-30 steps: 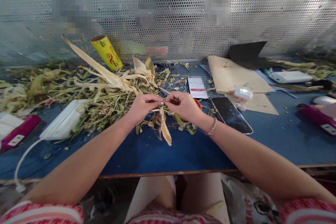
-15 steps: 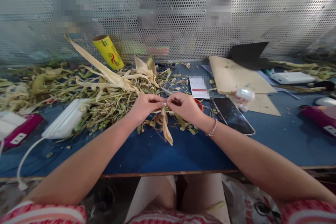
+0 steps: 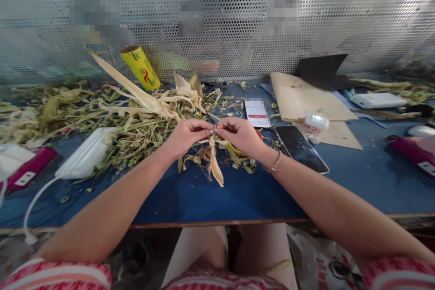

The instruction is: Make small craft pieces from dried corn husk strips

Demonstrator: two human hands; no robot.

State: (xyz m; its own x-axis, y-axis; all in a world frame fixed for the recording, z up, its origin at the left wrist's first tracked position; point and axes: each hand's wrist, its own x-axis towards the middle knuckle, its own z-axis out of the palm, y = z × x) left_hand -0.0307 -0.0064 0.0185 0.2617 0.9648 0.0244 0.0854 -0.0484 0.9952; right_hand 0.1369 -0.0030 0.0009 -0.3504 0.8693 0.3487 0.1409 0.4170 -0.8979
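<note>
My left hand (image 3: 190,137) and my right hand (image 3: 242,136) meet fingertip to fingertip over the blue table. Both are closed in a pinch on the top of a small knotted dried corn husk (image 3: 215,167), whose pale tail hangs down below my fingers. Exactly what lies between the fingertips is too small to make out. Behind and under my right hand lie scissors (image 3: 214,118), with a blade and a bit of red and yellow handle showing. Heaped beside my left hand are dried husks and leaves (image 3: 136,142).
A yellow cardboard tube (image 3: 141,68) leans at the back. Left stands a white power bank-like box (image 3: 84,154) with a cable. On the right are a smartphone (image 3: 301,149), a white card (image 3: 257,113), brown paper (image 3: 306,99) and a small clear-topped jar (image 3: 316,122). A perforated metal screen (image 3: 231,54) rises behind.
My right hand has shifted slightly and its fingers have turned a little; more of the yellow handle shows beneath it. The pinch on the husk stays.
</note>
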